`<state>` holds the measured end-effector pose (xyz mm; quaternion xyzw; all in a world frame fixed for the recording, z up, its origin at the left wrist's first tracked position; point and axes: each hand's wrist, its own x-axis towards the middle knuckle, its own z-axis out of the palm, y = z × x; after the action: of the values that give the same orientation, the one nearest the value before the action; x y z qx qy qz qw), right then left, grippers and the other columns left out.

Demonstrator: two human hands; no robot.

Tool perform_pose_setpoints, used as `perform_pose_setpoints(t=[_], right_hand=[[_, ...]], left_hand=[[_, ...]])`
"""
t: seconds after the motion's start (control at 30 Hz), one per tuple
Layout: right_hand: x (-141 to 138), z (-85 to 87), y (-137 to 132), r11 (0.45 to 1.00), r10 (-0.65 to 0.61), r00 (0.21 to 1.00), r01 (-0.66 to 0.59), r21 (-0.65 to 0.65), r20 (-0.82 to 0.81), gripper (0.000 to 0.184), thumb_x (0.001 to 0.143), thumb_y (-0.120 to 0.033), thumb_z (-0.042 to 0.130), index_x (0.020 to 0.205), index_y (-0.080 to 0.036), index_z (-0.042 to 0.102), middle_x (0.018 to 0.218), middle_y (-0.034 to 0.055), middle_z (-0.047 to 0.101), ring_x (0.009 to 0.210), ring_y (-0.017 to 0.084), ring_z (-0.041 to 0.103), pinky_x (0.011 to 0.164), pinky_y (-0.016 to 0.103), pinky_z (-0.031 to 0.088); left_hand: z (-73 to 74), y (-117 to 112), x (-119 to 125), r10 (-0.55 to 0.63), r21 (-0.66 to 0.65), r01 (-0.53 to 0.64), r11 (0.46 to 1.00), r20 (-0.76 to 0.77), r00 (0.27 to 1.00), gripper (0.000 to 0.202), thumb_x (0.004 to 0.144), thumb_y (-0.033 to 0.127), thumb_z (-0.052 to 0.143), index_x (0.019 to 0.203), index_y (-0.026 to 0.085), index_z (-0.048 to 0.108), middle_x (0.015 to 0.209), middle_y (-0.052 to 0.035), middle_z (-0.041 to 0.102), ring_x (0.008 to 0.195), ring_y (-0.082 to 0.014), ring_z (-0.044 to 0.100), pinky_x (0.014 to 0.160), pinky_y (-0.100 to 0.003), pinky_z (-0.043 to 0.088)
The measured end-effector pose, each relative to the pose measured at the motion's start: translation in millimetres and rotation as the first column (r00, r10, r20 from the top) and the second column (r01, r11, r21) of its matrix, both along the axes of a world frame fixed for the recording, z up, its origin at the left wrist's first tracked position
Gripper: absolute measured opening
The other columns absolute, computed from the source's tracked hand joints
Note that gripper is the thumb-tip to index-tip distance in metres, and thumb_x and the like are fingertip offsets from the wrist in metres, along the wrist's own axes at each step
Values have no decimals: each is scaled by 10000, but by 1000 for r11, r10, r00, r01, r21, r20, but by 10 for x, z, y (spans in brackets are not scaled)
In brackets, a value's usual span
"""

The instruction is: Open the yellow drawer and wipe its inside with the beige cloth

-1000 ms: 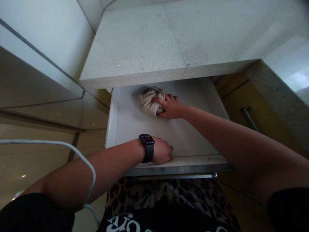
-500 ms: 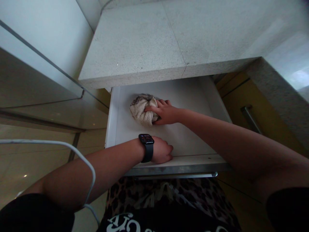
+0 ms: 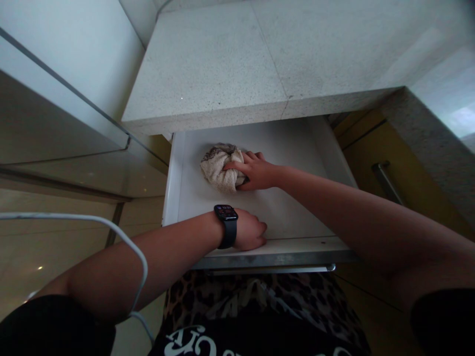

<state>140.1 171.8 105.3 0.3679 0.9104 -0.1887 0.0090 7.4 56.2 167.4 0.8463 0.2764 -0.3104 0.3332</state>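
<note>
A crumpled beige cloth [image 3: 218, 170] with a darker patterned patch lies bunched on the floor of the pulled-out white drawer [image 3: 297, 212]. My right hand [image 3: 258, 172] is closed round the cloth's right side, thumb across the top; some fingertips are hidden in its folds. Nearer to me, my left hand [image 3: 250, 231] is curled, palm down, against the inside of the drawer's front edge. Its palm and most fingers are out of sight, so anything inside it is hidden. A dark smartwatch [image 3: 226, 213] sits on the left wrist.
A speckled stone countertop [image 3: 222, 69] overhangs the back of the drawer. To the left stands a pale cabinet [image 3: 74, 59]; at right is a yellowish door with a metal handle [image 3: 388, 182]. A white cable [image 3: 92, 219] loops over my left forearm. The drawer's metal handle [image 3: 274, 270] faces me.
</note>
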Motion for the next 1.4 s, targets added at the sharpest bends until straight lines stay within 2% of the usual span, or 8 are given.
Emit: perform_pose_setpoints(t=[0.33, 0.47, 0.73, 0.93, 1.2, 1.4], right_hand=[[6, -36, 6, 1000, 7, 1000, -7, 10, -21, 798, 807, -649, 617, 1544, -462, 376, 1578, 119, 263, 1439, 366, 268, 1138, 628, 246], [15, -59, 11, 1000, 6, 1000, -5, 22, -23, 795, 803, -649, 622, 1537, -484, 369, 1568, 105, 281, 1436, 365, 284, 1128, 638, 250], [0, -20, 0, 1000, 2, 1000, -2, 2, -20, 788, 804, -620, 620, 1539, -464, 382, 1575, 113, 269, 1434, 363, 278, 1128, 641, 250], [1, -31, 1, 1000, -3, 1000, 3, 10, -29, 779, 805, -623, 619, 1533, -463, 390, 1568, 106, 282, 1437, 360, 280, 1133, 642, 250], [-1, -64, 4, 999, 2, 999, -1, 32, -36, 780, 801, -634, 622, 1527, -480, 382, 1550, 98, 301, 1424, 364, 294, 1118, 652, 258], [-16, -15, -13, 1000, -9, 1000, 9, 14, -5, 790, 811, -616, 615, 1548, -479, 366, 1565, 109, 270, 1431, 365, 282, 1137, 644, 245]], left_hand=[[13, -4, 3, -30, 8, 30, 1000, -18, 999, 616, 926, 484, 242, 1245, 159, 656, 1237, -213, 699, 1179, -380, 701, 1035, -567, 589], [9, -4, -7, -18, 12, 18, 1000, -6, 1000, 610, 925, 492, 251, 1229, 159, 660, 1230, -213, 701, 1172, -391, 703, 1028, -581, 590], [17, -3, -12, -8, 5, 8, 1000, -1, 1000, 614, 924, 492, 252, 1233, 159, 665, 1235, -213, 699, 1191, -404, 694, 1044, -602, 578], [4, -3, -10, -30, 26, 30, 999, 2, 1000, 606, 923, 490, 252, 1223, 171, 670, 1219, -201, 708, 1162, -375, 706, 1024, -551, 592], [-10, -5, -16, -14, 14, 14, 1000, 15, 1000, 606, 923, 488, 253, 1212, 155, 669, 1206, -215, 708, 1166, -397, 704, 1021, -585, 588], [-3, -4, -11, -32, 24, 32, 999, -2, 999, 612, 926, 495, 244, 1222, 171, 671, 1218, -208, 709, 1163, -368, 708, 1031, -551, 589]])
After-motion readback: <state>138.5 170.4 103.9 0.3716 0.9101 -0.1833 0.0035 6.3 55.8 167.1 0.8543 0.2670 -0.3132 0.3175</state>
